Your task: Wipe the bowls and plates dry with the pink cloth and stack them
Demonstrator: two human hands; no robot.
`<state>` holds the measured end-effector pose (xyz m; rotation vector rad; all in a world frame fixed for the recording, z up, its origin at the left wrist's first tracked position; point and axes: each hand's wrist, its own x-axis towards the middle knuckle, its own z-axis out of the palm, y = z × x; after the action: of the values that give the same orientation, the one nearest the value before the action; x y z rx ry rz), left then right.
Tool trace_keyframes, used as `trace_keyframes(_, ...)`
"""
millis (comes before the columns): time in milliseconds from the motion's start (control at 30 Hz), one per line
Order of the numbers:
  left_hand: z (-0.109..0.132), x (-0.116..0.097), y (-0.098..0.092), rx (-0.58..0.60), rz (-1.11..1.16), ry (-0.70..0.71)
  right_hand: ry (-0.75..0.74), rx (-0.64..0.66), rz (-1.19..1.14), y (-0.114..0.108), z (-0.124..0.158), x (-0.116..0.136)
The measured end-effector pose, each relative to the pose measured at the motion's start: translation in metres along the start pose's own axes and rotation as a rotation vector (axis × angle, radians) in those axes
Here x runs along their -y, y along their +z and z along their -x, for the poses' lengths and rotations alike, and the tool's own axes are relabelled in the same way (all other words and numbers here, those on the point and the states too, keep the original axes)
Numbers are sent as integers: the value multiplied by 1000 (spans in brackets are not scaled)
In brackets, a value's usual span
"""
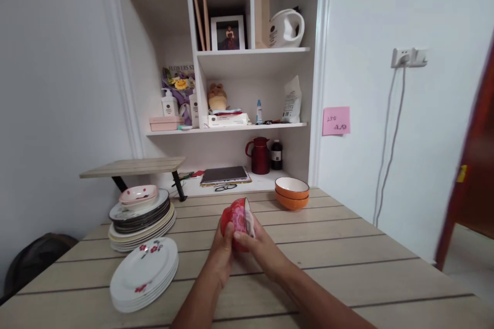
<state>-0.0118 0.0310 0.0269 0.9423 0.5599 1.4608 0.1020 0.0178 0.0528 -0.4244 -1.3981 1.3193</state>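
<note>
A red bowl with a pink flower pattern (237,214) is tilted on its side above the middle of the table, its opening facing right. My left hand (223,247) is closed around its outer left side, thumb on the front. With my right hand (263,248) I grip a pale cloth (250,222) that is pressed at the bowl's opening; the right thumb lies over the bowl's near side. Most of the right fingers are hidden behind the bowl and cloth.
Two stacked orange bowls (292,194) stand at the back right. On the left are stacked white plates with red flowers (150,270), and behind them a taller plate stack (164,221) topped by a pink-rimmed bowl (138,194). A small raised shelf (133,166) overhangs the back left.
</note>
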Motion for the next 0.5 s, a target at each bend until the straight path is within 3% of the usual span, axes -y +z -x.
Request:
trace_keyframes(133,-2,-2,-6,-2,95,-177,-85,73,456,-8,1,-5)
trace_keyframes(300,-2,-15,-16,18,119,-499,-146,332,840,-18,1,-4)
trace_keyframes(400,-2,-19,-16,-7,129,-530,-149,368,859,-20,0,-2)
trace_keyframes(500,-3,-16,-12,36,118,-466,-71,282,634,-20,0,-2)
